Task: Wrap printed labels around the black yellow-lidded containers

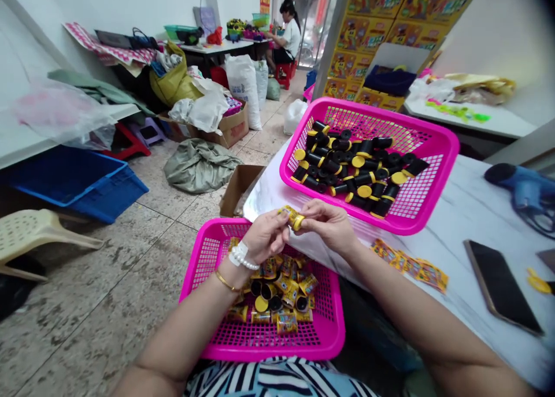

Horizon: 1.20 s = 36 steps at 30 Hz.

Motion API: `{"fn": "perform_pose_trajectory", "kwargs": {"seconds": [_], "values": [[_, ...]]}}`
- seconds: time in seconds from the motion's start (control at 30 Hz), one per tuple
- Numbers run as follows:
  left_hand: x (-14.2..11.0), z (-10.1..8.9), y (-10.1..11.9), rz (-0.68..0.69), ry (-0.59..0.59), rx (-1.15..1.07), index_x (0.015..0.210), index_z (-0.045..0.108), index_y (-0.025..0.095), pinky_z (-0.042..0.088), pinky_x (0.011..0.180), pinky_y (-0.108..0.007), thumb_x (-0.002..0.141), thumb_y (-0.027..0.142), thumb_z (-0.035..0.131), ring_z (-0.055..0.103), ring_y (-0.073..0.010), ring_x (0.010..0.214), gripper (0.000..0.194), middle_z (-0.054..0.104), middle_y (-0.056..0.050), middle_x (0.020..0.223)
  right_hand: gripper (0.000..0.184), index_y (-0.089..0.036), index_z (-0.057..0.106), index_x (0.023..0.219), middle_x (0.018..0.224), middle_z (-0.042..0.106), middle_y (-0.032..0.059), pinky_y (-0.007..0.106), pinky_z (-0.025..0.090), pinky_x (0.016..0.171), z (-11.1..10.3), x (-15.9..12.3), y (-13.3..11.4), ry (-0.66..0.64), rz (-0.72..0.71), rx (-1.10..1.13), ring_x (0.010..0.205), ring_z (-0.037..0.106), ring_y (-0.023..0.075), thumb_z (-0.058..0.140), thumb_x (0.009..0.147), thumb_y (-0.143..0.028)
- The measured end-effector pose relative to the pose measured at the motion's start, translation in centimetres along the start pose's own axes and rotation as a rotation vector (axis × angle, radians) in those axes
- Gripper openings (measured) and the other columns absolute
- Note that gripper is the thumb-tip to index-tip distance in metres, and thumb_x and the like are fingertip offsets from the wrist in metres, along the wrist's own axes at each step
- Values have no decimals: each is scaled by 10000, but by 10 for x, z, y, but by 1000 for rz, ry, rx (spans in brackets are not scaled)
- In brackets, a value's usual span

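Note:
A small canister (293,218) with a yellow cap and a colourful printed sleeve is held between both hands, above the gap where the two baskets meet. My left hand (265,235) is closed around its printed body, while the fingertips of my right hand (330,226) pinch the yellow-cap end. Below my left wrist, a pink basket (333,333) holds many sleeved canisters. Another pink basket (439,183), beyond my hands on the table, contains plain black canisters with yellow caps (364,164). Flat printed sleeves (410,264) lie in a row under my right forearm.
On the marbled table (463,212) are a phone (500,284), a blue heat-gun-like tool (526,192) and a yellow-handled item (537,281). Left stand a blue crate (117,186) and a cream stool (39,235). A person (288,36) sits at a far table.

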State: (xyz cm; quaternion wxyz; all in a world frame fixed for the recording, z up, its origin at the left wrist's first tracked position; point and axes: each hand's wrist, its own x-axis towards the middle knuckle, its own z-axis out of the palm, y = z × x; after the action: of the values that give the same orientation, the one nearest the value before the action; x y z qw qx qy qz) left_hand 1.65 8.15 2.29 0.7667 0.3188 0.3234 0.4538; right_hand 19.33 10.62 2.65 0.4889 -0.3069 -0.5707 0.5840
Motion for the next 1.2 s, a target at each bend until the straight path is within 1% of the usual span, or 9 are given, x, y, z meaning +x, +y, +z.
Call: {"fn": "perform_pose_trajectory", "kwargs": {"seconds": [0.17,0.33,0.5,0.63,0.7,0.83,1.0,1.1,1.2], "values": [[-28,4,0,58,108,21,773,591,142,188,292,-133,728,524,788,345,-2,270,432,564,52,478,221,-277,759,1000,955,641,23,306,630,675,18,-17,-9,-104,-105,-163,770,694,140,791,786,-232],[-59,-4,-5,-79,-22,-58,825,623,123,247,303,-138,740,512,780,382,-8,287,428,632,15,547,154,-275,778,922,840,639,20,253,561,609,39,-47,-5,28,-292,-275,723,637,124,740,830,-157],[-73,-12,-18,-140,-75,-49,861,602,134,192,274,-137,767,518,757,361,-14,256,424,617,38,512,254,-296,773,1020,979,638,46,255,571,633,50,-71,-2,-55,-215,-291,834,654,153,777,799,-170],[-76,-12,-29,-161,-133,-123,824,575,147,202,280,-146,769,550,736,317,-12,250,437,603,44,498,149,-275,769,870,895,609,23,253,580,608,55,-84,2,56,-238,-242,761,643,138,808,766,-176],[-77,-10,-34,-167,-111,-120,788,564,148,197,290,-143,761,558,740,316,-10,265,448,574,51,482,104,-265,752,856,885,591,18,255,578,576,58,-88,5,87,-211,-215,723,630,132,800,777,-216],[-78,-7,-41,-175,-32,-121,808,579,144,215,332,-123,725,545,781,357,-3,336,456,573,44,544,264,-293,739,1069,955,579,28,266,567,585,57,-93,6,22,-133,-257,729,608,129,766,813,-236],[-81,-5,-44,-190,-29,-230,753,608,117,316,390,-117,720,484,809,367,3,371,419,544,41,535,188,-294,776,966,886,544,16,235,544,546,49,-99,9,65,-187,-300,692,588,111,758,816,-184],[-83,-4,-48,-240,-39,-241,761,616,122,256,333,-98,746,462,801,288,13,315,388,486,69,469,218,-279,756,1041,910,565,27,235,539,537,49,-102,10,47,-157,-355,681,589,111,747,828,-234],[-86,2,-55,-311,-32,-307,797,615,140,213,285,-91,736,462,809,232,18,275,380,494,82,463,203,-250,753,1022,825,596,14,240,525,573,54,-105,12,89,-237,-456,666,583,113,752,821,-220]]}}
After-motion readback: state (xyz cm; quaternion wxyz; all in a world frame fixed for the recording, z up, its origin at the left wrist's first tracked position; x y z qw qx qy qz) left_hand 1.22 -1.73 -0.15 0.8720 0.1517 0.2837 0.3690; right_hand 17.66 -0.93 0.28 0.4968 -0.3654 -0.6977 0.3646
